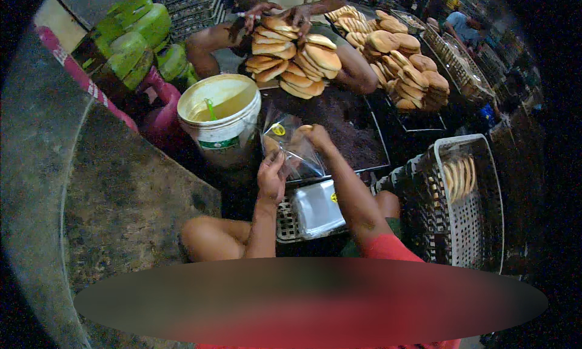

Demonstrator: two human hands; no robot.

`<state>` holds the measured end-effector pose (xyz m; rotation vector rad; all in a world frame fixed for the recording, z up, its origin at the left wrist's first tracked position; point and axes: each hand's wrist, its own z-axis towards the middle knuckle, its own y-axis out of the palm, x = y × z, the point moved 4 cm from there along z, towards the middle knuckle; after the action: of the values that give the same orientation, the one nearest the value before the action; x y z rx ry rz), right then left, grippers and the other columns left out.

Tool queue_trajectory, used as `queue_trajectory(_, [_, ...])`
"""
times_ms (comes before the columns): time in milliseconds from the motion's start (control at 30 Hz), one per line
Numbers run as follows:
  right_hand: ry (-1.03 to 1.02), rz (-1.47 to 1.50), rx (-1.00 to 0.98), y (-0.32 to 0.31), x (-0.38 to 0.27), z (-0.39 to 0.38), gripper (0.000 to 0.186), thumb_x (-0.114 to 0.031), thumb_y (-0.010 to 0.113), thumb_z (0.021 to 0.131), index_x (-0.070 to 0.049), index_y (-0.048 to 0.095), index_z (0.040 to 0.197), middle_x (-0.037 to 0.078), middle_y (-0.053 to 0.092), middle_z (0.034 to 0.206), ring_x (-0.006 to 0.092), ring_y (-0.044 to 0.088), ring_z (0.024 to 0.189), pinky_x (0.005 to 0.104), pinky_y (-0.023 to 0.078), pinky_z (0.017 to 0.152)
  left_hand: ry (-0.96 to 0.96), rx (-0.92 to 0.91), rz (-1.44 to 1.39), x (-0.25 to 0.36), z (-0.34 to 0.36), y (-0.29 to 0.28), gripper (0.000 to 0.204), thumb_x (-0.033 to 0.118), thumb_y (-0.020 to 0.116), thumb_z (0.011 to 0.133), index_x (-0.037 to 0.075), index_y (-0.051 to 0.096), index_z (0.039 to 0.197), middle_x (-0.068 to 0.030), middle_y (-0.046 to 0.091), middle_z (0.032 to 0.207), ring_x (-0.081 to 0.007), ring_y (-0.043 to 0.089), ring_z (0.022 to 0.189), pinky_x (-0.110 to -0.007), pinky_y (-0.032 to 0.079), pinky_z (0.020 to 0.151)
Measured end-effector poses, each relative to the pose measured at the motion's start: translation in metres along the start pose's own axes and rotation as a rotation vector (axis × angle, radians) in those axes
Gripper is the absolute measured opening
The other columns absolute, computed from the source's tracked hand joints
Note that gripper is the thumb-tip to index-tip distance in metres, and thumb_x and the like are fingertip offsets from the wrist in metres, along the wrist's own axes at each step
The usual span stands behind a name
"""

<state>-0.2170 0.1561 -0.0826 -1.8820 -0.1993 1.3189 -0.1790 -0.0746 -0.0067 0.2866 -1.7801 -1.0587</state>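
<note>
My left hand (271, 174) pinches the near edge of a clear plastic bag (308, 165) with a yellow label. Inside or behind the film, brown bread shapes show. My right hand (319, 139) is closed on a flat bread bun (305, 128) at the bag's upper right side; how far the bun sits inside is unclear. Below my hands, a stack of flat clear bags (318, 209) lies on a crate (287, 223) between my knees. Just beyond the bag spreads a dark tray (354, 128) with a metal rim.
Across from me, another person's hands (300, 17) rest on a pile of buns (297, 61). A white bucket (218, 122) stands at left, near green gas cylinders (136, 37). More buns (409, 64) lie at far right. A plastic crate (479, 228) holding buns stands at right.
</note>
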Motion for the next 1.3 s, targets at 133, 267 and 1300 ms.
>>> queue_trajectory(133, [-0.013,0.647,-0.056,-0.063,0.08,-0.024,0.046,-0.032,0.071,0.08,0.004,0.065,0.108,0.013,0.071,0.1,0.0252,0.069,0.087,0.0383,0.056,0.074,-0.397,-0.255,0.059,-0.037,-0.007,0.011,0.025,0.018,0.051,0.099,-0.002,0.059,0.112,-0.0135,0.069,0.102,-0.0263,0.069,0.091,-0.042,0.055,0.087])
queue_trajectory(267, [0.156,0.536,-0.185,-0.072,0.119,-0.038,0.043,-0.026,0.077,0.077,0.001,0.068,0.11,0.012,0.071,0.1,0.0207,0.068,0.082,0.034,0.057,0.074,-0.277,-0.112,1.463,-0.064,-0.02,0.0,0.021,0.021,0.067,0.088,0.003,0.073,0.096,-0.0157,0.072,0.09,-0.0346,0.069,0.088,-0.043,0.054,0.08])
queue_trajectory(1300, [0.172,0.87,0.057,-0.066,-0.003,-0.212,0.047,-0.026,0.07,0.087,0.001,0.058,0.123,0.012,0.065,0.102,0.0196,0.066,0.075,0.0309,0.058,0.054,-0.143,0.443,0.098,-0.096,-0.011,-0.019,0.046,0.053,0.056,0.091,0.01,0.063,0.108,-0.0091,0.063,0.118,-0.0237,0.059,0.104,-0.042,0.048,0.084])
